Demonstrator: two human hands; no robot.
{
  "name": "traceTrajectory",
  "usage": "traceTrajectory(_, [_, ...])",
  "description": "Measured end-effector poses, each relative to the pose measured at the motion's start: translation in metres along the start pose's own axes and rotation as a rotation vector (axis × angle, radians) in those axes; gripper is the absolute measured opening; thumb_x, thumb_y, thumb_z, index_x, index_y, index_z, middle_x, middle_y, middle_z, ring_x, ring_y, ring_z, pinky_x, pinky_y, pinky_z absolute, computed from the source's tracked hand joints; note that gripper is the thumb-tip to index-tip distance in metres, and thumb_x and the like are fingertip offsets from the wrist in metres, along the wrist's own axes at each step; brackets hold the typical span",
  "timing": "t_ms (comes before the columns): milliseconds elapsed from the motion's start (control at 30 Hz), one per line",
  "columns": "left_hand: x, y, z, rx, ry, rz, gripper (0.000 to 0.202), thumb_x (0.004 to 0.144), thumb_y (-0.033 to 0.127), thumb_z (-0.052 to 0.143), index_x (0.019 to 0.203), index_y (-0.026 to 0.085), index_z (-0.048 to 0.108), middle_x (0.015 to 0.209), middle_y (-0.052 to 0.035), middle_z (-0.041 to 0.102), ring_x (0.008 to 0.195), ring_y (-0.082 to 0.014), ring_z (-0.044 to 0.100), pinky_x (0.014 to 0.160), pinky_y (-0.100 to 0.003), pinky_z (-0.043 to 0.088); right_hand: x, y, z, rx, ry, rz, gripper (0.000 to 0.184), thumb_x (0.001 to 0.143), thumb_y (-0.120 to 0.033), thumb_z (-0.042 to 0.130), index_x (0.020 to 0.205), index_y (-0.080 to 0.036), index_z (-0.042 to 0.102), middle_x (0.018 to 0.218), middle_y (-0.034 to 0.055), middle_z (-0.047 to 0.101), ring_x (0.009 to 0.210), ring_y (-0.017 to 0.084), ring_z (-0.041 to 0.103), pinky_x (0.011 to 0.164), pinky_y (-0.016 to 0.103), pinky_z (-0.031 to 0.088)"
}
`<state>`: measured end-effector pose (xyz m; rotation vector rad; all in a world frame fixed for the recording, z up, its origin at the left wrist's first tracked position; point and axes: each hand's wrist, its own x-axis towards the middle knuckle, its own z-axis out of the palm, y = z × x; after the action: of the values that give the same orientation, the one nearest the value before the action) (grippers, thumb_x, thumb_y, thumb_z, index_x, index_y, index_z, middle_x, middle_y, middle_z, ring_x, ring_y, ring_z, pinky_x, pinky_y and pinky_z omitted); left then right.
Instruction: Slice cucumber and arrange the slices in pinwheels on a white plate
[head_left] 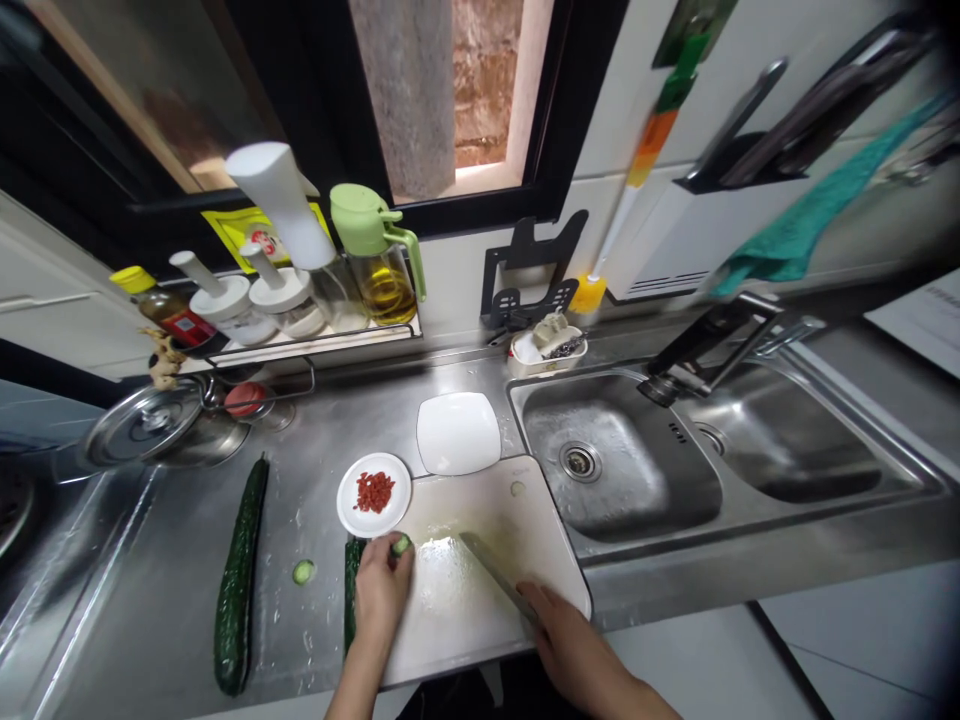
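knife handle: hidden in right hand | towel: blurred

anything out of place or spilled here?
One cucumber slice lies off the cutting board, on the bare counter right of the whole cucumber. The board looks wet in the middle. Left hand pinches a cucumber end; right hand grips the knife.

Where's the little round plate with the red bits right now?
Head view: the round plate sits on the counter at the cutting board's far left corner, just beyond the left hand, beside the square plate.
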<state>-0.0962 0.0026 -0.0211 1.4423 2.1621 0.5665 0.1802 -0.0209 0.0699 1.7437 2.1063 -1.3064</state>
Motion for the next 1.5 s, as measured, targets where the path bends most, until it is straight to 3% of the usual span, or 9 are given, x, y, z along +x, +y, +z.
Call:
traceTrajectory(200, [-0.002, -0.004, 0.001, 0.020, 0.002, 0.051, 0.027, 0.076, 0.035, 0.050, 0.093, 0.020, 0.064, 0.092, -0.0082, 0.065, 0.074, -0.0196, 0.060, 0.074, -0.031, 0.047, -0.016, 0.017, 0.004, 0.134, 0.223, -0.101, 0.055, 0.080, -0.012, 0.036, 0.134, -0.018, 0.044, 0.128, 0.0118, 0.050, 0.121, 0.018, 0.045, 0.103, 0.031, 0.033])
traceTrajectory(267, [-0.002, -0.005, 0.001, 0.016, 0.014, 0.086, 0.027, 0.076, 0.035, 0.049, 0.093, 0.019, 0.064, 0.093, -0.0084, 0.064, 0.075, -0.0201, 0.060, 0.074, -0.032, 0.047, -0.009, 0.027, 0.013, 0.092, 0.368, -0.059, 0.056, 0.081, -0.014, 0.035, 0.136, -0.018, 0.041, 0.131, 0.0129, 0.046, 0.122, 0.020, 0.044, 0.102, 0.032, 0.036])
traceTrajectory(367, [-0.003, -0.006, 0.002, 0.013, 0.034, 0.119, 0.028, 0.077, 0.034, 0.048, 0.094, 0.019, 0.064, 0.093, -0.0084, 0.064, 0.076, -0.0201, 0.060, 0.073, -0.032, 0.047, 0.010, 0.038, 0.029, -0.055, 0.545, 0.072, 0.058, 0.081, -0.010, 0.031, 0.137, -0.019, 0.040, 0.130, 0.0152, 0.045, 0.107, 0.022, 0.055, 0.090, 0.035, 0.045])
traceTrajectory(467, [-0.002, -0.006, 0.002, 0.012, 0.036, 0.132, 0.028, 0.077, 0.034, 0.048, 0.094, 0.019, 0.064, 0.093, -0.0079, 0.064, 0.074, -0.0193, 0.060, 0.072, -0.031, 0.047, 0.031, 0.043, 0.039, -0.194, 0.624, 0.170, 0.057, 0.079, -0.004, 0.030, 0.134, -0.014, 0.044, 0.127, 0.0179, 0.048, 0.111, 0.026, 0.052, 0.089, 0.036, 0.045])
traceTrajectory(733, [0.000, -0.009, 0.002, 0.004, 0.016, 0.149, 0.026, 0.078, 0.035, 0.048, 0.092, 0.019, 0.064, 0.090, -0.0075, 0.064, 0.071, -0.0184, 0.060, 0.071, -0.031, 0.047, 0.054, 0.051, 0.051, -0.379, 0.612, 0.198, 0.056, 0.078, 0.001, 0.029, 0.130, -0.010, 0.048, 0.127, 0.0191, 0.052, 0.118, 0.028, 0.047, 0.095, 0.037, 0.040])
traceTrajectory(1067, [-0.001, -0.010, 0.004, -0.002, 0.009, 0.148, 0.028, 0.079, 0.034, 0.047, 0.097, 0.018, 0.063, 0.095, -0.0092, 0.062, 0.075, -0.0195, 0.060, 0.075, -0.033, 0.048, 0.061, 0.053, 0.060, -0.569, 0.705, 0.112, 0.059, 0.078, 0.001, 0.033, 0.136, -0.010, 0.039, 0.121, 0.0205, 0.055, 0.097, 0.027, 0.056, 0.083, 0.039, 0.047])
traceTrajectory(1200, [-0.004, -0.004, 0.002, 0.018, 0.024, 0.159, 0.030, 0.081, 0.034, 0.047, 0.100, 0.019, 0.063, 0.100, -0.0099, 0.062, 0.078, -0.0201, 0.060, 0.077, -0.034, 0.048, 0.060, 0.054, 0.058, -0.618, 0.681, 0.131, 0.055, 0.077, 0.002, 0.034, 0.129, -0.011, 0.047, 0.120, 0.0192, 0.056, 0.095, 0.026, 0.056, 0.078, 0.037, 0.049])
traceTrajectory(1333, [-0.001, 0.012, 0.000, 0.030, 0.040, 0.159, 0.030, 0.082, 0.033, 0.045, 0.102, 0.019, 0.063, 0.103, -0.0100, 0.062, 0.085, -0.0216, 0.061, 0.080, -0.035, 0.048, 0.057, 0.050, 0.043, -0.584, 0.625, 0.151, 0.047, 0.080, -0.004, 0.038, 0.123, -0.014, 0.053, 0.115, 0.0158, 0.058, 0.098, 0.027, 0.054, 0.073, 0.035, 0.047])
traceTrajectory(1500, [0.039, 0.059, 0.006, 0.012, -0.011, 0.128, 0.036, 0.083, 0.035, 0.046, 0.109, 0.016, 0.060, 0.103, -0.0122, 0.065, 0.087, -0.0216, 0.062, 0.083, -0.034, 0.047, 0.082, 0.032, -0.013, -0.382, 0.509, 0.119, 0.040, 0.086, -0.019, 0.043, 0.126, -0.014, 0.050, 0.105, 0.0133, 0.059, 0.101, 0.028, 0.049, 0.081, 0.036, 0.040])
